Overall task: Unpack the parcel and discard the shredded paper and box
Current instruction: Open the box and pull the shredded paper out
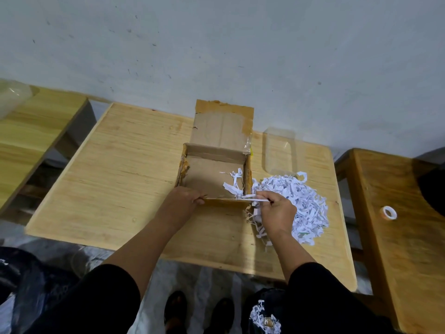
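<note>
Hands [185, 197] [277, 208] grip cardboard box [204, 179].

We see a light wooden rectangular table [125, 165] standing against a pale grey scuffed wall [216, 44]. Left of it sits a second pale wooden table [36, 121], right of it a darker brown wooden table [397, 237] (a small white tape roll [388, 212] lies there). Below the table, a grey floor [204, 280] shows.

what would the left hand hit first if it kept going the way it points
The left hand grips the box's near left corner, fingers pointing right along the near wall. Going on, it would probably meet the right hand pinching paper strips; depth is unclear.
</note>
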The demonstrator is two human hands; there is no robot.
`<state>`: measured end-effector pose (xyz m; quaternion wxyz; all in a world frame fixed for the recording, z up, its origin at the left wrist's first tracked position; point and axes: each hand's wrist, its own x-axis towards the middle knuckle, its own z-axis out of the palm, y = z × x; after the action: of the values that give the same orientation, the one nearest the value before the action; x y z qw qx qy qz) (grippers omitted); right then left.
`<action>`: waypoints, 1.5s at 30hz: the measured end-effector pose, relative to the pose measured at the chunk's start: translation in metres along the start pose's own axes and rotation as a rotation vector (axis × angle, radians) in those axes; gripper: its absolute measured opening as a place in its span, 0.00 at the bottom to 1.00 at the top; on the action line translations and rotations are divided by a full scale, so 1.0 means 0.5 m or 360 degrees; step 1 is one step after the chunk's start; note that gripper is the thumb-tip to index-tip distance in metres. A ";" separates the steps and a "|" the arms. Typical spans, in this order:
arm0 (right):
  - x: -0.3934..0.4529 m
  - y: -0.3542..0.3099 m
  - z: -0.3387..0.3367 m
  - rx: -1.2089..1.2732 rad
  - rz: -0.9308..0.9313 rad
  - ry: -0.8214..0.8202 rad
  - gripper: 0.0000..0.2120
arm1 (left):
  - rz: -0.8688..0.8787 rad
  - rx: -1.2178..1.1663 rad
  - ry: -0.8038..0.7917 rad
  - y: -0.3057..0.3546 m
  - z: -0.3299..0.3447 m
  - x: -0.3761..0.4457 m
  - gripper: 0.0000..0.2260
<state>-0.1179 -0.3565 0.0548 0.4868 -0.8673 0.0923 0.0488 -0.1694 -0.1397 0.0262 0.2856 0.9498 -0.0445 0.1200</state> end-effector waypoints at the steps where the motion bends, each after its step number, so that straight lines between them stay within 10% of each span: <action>1: 0.002 0.003 -0.002 0.0018 0.0032 -0.0098 0.10 | 0.0004 0.0003 0.0017 0.001 0.001 0.000 0.06; 11: 0.021 0.001 -0.036 0.0309 0.0024 -0.0644 0.08 | -0.0043 -0.0031 -0.0034 -0.005 0.006 0.002 0.08; 28: 0.024 0.010 -0.034 0.0887 0.0560 -0.0380 0.03 | -0.0060 -0.0036 -0.0108 0.004 -0.002 -0.001 0.10; 45: 0.042 -0.016 -0.022 -0.0453 -0.0323 -0.0193 0.28 | -0.0367 0.0032 -0.0441 -0.001 -0.048 -0.008 0.16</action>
<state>-0.0955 -0.3642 0.0637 0.3664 -0.9277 -0.0331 0.0641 -0.1781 -0.1261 0.0441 0.2792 0.9588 0.0269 -0.0452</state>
